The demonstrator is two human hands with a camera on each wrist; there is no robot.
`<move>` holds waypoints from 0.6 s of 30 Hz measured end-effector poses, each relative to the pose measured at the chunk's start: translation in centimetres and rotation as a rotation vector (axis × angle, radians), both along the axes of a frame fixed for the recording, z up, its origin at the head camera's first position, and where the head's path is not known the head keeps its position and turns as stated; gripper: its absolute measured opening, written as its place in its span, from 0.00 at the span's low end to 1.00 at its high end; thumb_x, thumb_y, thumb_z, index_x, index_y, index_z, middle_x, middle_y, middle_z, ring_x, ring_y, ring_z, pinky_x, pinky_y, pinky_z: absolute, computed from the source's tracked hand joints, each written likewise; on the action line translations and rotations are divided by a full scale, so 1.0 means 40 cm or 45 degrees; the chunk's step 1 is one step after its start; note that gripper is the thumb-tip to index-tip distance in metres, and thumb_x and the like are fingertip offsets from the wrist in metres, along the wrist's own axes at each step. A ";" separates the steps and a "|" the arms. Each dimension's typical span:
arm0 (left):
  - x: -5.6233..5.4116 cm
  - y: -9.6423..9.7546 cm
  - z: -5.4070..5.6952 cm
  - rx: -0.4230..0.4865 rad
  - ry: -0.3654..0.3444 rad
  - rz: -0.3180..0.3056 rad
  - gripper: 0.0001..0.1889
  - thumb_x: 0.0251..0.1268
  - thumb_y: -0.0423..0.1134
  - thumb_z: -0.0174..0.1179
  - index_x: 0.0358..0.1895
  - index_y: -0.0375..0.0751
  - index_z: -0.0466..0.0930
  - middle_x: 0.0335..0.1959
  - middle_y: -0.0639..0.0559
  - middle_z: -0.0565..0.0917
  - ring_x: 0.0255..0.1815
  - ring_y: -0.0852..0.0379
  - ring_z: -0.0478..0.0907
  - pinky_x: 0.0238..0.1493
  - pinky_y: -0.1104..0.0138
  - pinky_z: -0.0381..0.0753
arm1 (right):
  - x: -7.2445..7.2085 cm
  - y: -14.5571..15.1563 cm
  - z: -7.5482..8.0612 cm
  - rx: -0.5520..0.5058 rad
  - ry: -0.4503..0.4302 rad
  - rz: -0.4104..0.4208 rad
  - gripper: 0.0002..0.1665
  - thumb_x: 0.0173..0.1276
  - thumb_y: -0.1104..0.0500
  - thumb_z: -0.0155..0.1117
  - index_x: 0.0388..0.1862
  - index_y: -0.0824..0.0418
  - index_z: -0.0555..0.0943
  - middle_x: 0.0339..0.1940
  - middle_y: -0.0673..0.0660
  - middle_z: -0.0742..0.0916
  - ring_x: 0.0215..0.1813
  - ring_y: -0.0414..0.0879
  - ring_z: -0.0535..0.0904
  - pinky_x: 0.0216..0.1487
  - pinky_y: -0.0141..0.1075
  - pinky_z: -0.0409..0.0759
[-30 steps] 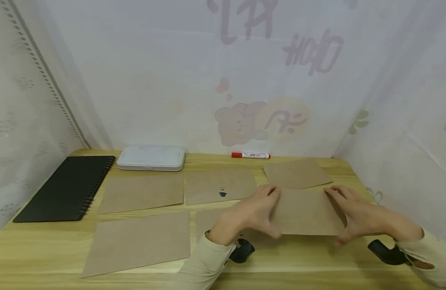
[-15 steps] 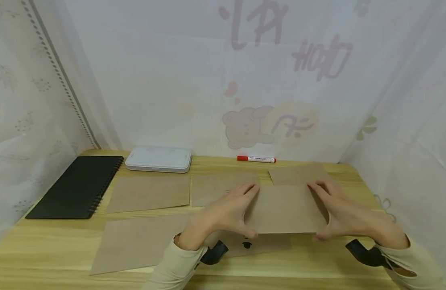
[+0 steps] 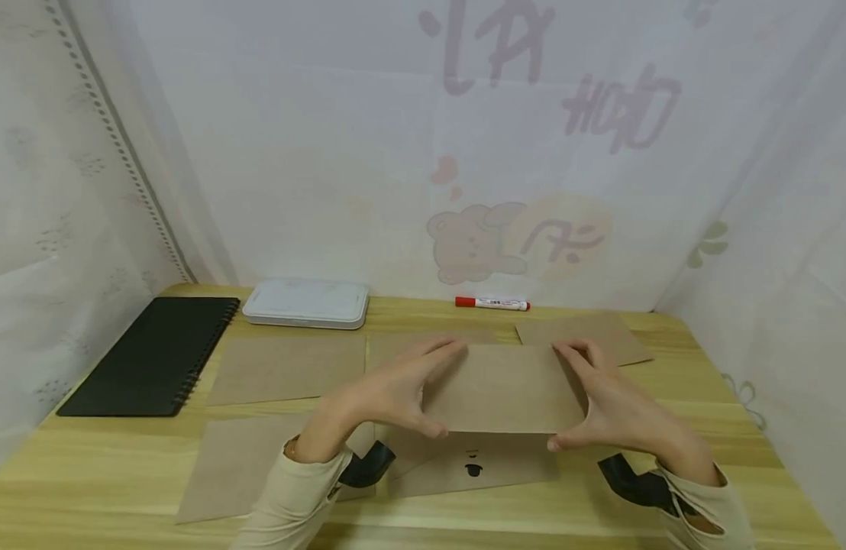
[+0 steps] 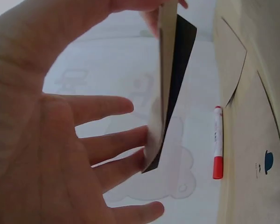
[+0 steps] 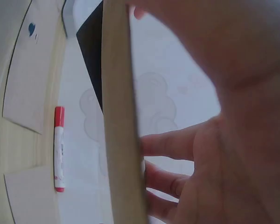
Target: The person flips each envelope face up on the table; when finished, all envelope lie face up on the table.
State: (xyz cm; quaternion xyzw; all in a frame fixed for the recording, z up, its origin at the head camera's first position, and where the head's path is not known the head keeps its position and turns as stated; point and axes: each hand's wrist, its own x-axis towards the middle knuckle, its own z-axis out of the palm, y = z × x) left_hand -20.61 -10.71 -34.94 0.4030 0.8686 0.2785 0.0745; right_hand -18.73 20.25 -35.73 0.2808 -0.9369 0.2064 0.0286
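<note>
A brown kraft-cover notebook (image 3: 505,389) is held level above the table between both hands. My left hand (image 3: 402,389) grips its left end, thumb at the near edge and fingers at the far edge. On the right end, my right hand (image 3: 615,397) holds it the same way. Both wrist views show the edge of this notebook (image 4: 167,70) (image 5: 121,116), with a dark surface beside it. Below it lies another kraft notebook (image 3: 512,470) with a small black hat print, partly covered from sight. A further one (image 3: 474,336) behind is mostly hidden by the held notebook and left hand.
More kraft notebooks lie at the back left (image 3: 292,370), front left (image 3: 237,466) and back right (image 3: 595,336). A black spiral notebook (image 3: 155,355), a white flat case (image 3: 306,302) and a red-capped marker (image 3: 492,303) lie further out. White printed cloth (image 3: 327,153) closes the back and sides.
Both hands have carried the kraft notebook leftward, from the right part of the table to above the hat-printed one. The grip looks the same; the head view has shifted slightly.
</note>
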 end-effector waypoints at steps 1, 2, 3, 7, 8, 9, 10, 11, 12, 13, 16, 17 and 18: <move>-0.001 -0.003 -0.003 0.003 -0.013 -0.002 0.57 0.37 0.44 0.74 0.72 0.35 0.48 0.72 0.42 0.52 0.72 0.45 0.47 0.68 0.53 0.50 | 0.001 -0.003 -0.007 -0.008 0.002 -0.005 0.73 0.30 0.32 0.77 0.68 0.71 0.57 0.60 0.65 0.62 0.59 0.60 0.61 0.50 0.54 0.70; -0.003 -0.006 -0.005 0.010 -0.027 -0.007 0.58 0.37 0.45 0.74 0.73 0.36 0.46 0.73 0.42 0.49 0.72 0.45 0.44 0.68 0.52 0.47 | 0.002 -0.006 -0.014 -0.015 0.007 -0.007 0.73 0.30 0.33 0.78 0.68 0.71 0.57 0.60 0.66 0.62 0.59 0.60 0.61 0.50 0.55 0.70; -0.005 -0.008 -0.007 0.028 -0.050 -0.011 0.60 0.36 0.45 0.75 0.74 0.38 0.43 0.74 0.43 0.46 0.73 0.46 0.40 0.68 0.51 0.45 | 0.003 -0.009 -0.020 -0.020 0.009 -0.016 0.74 0.30 0.33 0.78 0.68 0.71 0.57 0.60 0.66 0.62 0.59 0.60 0.61 0.51 0.55 0.70; -0.010 -0.021 -0.010 0.181 -0.226 0.049 0.68 0.39 0.53 0.74 0.73 0.50 0.24 0.74 0.47 0.30 0.73 0.49 0.31 0.68 0.49 0.41 | 0.006 -0.017 -0.024 -0.017 0.010 -0.068 0.75 0.30 0.35 0.79 0.70 0.71 0.53 0.61 0.68 0.60 0.60 0.62 0.60 0.51 0.57 0.69; -0.011 -0.026 -0.009 0.240 -0.304 0.095 0.69 0.41 0.55 0.73 0.72 0.55 0.19 0.74 0.47 0.28 0.73 0.48 0.32 0.67 0.48 0.43 | 0.006 -0.019 -0.026 -0.016 0.013 -0.085 0.76 0.30 0.35 0.79 0.71 0.71 0.52 0.61 0.69 0.60 0.60 0.62 0.60 0.51 0.57 0.69; -0.014 -0.032 -0.007 0.308 -0.397 0.156 0.68 0.43 0.57 0.72 0.70 0.59 0.17 0.74 0.48 0.28 0.73 0.47 0.34 0.67 0.48 0.46 | 0.007 -0.021 -0.027 -0.013 0.014 -0.101 0.76 0.31 0.36 0.79 0.71 0.71 0.51 0.62 0.70 0.59 0.60 0.63 0.59 0.52 0.58 0.69; -0.018 -0.038 -0.007 0.389 -0.493 0.219 0.66 0.45 0.57 0.70 0.69 0.62 0.16 0.74 0.49 0.29 0.73 0.47 0.38 0.66 0.48 0.49 | 0.007 -0.023 -0.028 -0.008 0.014 -0.119 0.77 0.31 0.36 0.79 0.72 0.70 0.50 0.62 0.71 0.58 0.61 0.64 0.59 0.52 0.59 0.69; -0.022 -0.044 -0.007 0.493 -0.608 0.265 0.63 0.50 0.57 0.67 0.69 0.63 0.15 0.74 0.49 0.31 0.72 0.45 0.42 0.65 0.48 0.52 | 0.007 -0.025 -0.028 -0.005 0.016 -0.135 0.77 0.31 0.36 0.79 0.72 0.70 0.49 0.63 0.72 0.58 0.61 0.64 0.58 0.52 0.59 0.68; -0.026 -0.049 -0.007 0.609 -0.731 0.301 0.60 0.54 0.56 0.65 0.69 0.63 0.15 0.74 0.47 0.31 0.72 0.43 0.44 0.64 0.46 0.55 | 0.006 -0.026 -0.030 -0.003 0.023 -0.151 0.77 0.31 0.37 0.80 0.72 0.70 0.48 0.63 0.72 0.57 0.62 0.65 0.58 0.53 0.60 0.67; -0.031 -0.052 -0.007 0.727 -0.844 0.324 0.57 0.58 0.55 0.62 0.70 0.62 0.16 0.74 0.46 0.34 0.71 0.41 0.46 0.62 0.45 0.57 | 0.004 -0.028 -0.031 0.000 0.038 -0.163 0.78 0.31 0.37 0.80 0.72 0.71 0.48 0.63 0.73 0.57 0.62 0.66 0.57 0.54 0.60 0.66; -0.039 -0.052 -0.016 1.044 -1.203 0.331 0.50 0.65 0.52 0.54 0.72 0.56 0.19 0.74 0.44 0.32 0.72 0.40 0.41 0.61 0.42 0.57 | -0.008 -0.032 -0.037 -0.004 0.152 -0.157 0.78 0.29 0.40 0.82 0.71 0.72 0.48 0.63 0.74 0.57 0.62 0.66 0.56 0.56 0.59 0.65; -0.038 -0.048 -0.022 1.122 -1.317 0.325 0.48 0.67 0.52 0.52 0.72 0.55 0.19 0.73 0.41 0.30 0.72 0.38 0.38 0.61 0.41 0.57 | -0.014 -0.031 -0.039 -0.006 0.227 -0.139 0.78 0.28 0.41 0.83 0.71 0.74 0.49 0.62 0.74 0.57 0.62 0.66 0.56 0.56 0.58 0.64; -0.036 -0.042 -0.027 1.188 -1.420 0.325 0.47 0.68 0.54 0.50 0.72 0.52 0.19 0.73 0.39 0.28 0.72 0.37 0.34 0.60 0.39 0.55 | -0.021 -0.029 -0.040 -0.009 0.311 -0.119 0.79 0.25 0.43 0.84 0.70 0.75 0.50 0.61 0.75 0.57 0.61 0.66 0.56 0.56 0.56 0.63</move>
